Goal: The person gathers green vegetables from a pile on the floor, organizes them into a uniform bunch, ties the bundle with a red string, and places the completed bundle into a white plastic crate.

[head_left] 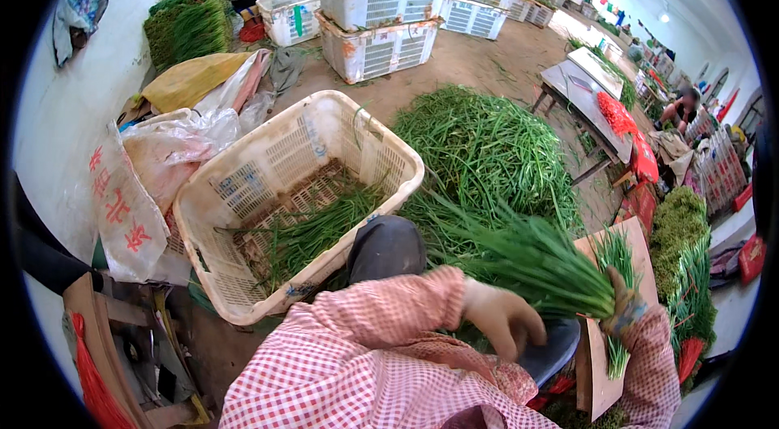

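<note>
Bundling green stalks over the lap

The tilted basket [243, 178] sits left; left hand [503, 317] hangs half-curled, holding nothing; bundle of green stalks [527, 259] points up-left, long axis slanting, clasped by right hand [623, 307] against a board [596, 364].

Both forearms in red-checked sleeves rise from the lower edge. The left hand [503, 317], gloved, sits lower centre-right, fingers curled downward and loosely spread. The right hand [621, 307], lower right, is clenched, wrist bent upward.
</note>
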A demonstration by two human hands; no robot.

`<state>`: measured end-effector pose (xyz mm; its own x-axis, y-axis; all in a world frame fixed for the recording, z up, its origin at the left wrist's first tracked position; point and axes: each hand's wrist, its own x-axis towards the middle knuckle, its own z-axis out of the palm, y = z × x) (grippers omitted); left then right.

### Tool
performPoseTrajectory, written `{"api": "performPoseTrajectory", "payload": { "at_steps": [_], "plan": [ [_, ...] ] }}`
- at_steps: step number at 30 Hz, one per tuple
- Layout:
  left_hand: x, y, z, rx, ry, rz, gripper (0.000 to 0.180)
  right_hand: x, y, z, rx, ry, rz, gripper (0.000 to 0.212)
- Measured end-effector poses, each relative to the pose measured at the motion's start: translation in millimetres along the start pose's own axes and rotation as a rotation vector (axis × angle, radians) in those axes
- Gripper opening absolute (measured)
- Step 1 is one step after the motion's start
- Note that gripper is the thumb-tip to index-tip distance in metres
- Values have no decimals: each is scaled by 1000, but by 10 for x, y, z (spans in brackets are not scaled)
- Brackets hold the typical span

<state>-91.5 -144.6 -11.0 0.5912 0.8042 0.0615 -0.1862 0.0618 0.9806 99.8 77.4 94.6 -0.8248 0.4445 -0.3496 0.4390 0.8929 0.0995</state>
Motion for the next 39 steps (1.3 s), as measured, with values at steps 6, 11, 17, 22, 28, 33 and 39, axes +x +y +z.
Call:
{"api": "performPoseTrajectory", "payload": {
  "at_steps": [6, 11, 17, 22, 28, 33, 39],
  "plan": [
    [837, -239, 0, -678, 135, 226, 75, 321, -149, -147, 180, 313, -339, 84],
    [786, -157, -127, -951, 748, 491, 96, 215, -204, 595, 516, 218, -83, 73],
    [786, -1109, -798, -916, 876, 715, 83, -223, -221, 1170, 810, -180, 159, 92],
    [1901, -925, -923, -688, 897, 437, 63, -498, 530, 1983, 714, 281, 231, 74],
    [3297, -177, -1442, -550, 847, 608, 59, -776, 1777, 1623, 699, 476, 326, 77],
    [3373, 296, -2191, -644, 1065, 337, 62, -727, 2317, 2115, 684, 133, 748, 74],
    [3172, 395, -2268, 549, 1121, 316, 66, -793, 2497, 2270, 699, 141, 698, 81]
  ]
}}
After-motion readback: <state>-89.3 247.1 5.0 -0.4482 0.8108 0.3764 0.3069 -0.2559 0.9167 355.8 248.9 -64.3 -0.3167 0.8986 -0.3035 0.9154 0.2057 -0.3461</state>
